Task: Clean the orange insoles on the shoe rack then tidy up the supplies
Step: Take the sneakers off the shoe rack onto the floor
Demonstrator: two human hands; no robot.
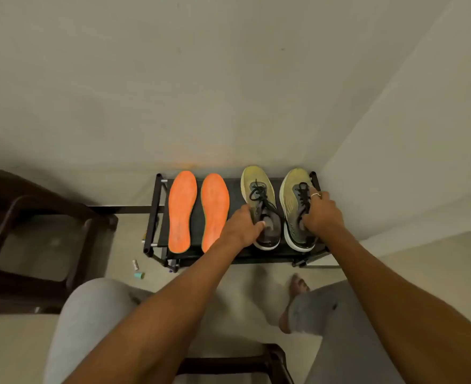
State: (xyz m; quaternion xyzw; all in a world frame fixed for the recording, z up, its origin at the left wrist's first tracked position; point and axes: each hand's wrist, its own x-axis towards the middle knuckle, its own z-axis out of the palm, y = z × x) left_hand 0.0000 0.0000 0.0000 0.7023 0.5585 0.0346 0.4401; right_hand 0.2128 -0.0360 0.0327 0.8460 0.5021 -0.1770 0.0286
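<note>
One stool (pixel 21 217): dark brown, far left on the floor, well apart from the rack.
Two floor bits: a pale tube (pixel 135 264) and a teal piece (pixel 139 275), by the rack's near left foot; too small to identify.
One rack (pixel 235 195): black, set against the wall in the corner; its top shelf bears all four items below.
Insole one (pixel 182 212): orange, flat on the shelf's left end, toe to the wall, surface mottled.
Insole two (pixel 215 212): orange, just beside the first and parallel to it; no hand touches either.
Left hand (pixel 245 225): grips the inner shoe at its heel collar, thumb at the opening, fingers curled round the side.
Inner shoe (pixel 260 200): yellow-green, black laces, upright on the shelf, toe to the wall.
Corner shoe (pixel 295 206): its pair, upright at the shelf's right end.
Right hand (pixel 321 214): holds the corner shoe at the tongue and collar, fingers curled in, one ringed finger lying along the laces.
Step in hand: apparently settling the pair of shoes on the right; cleaning not yet begun, by the look of the insoles.
Supplies: no cloth, brush or cleaner in view.
Next move calls for: letting go of both shoes, fetching supplies, then working on the insoles at the left.
</note>
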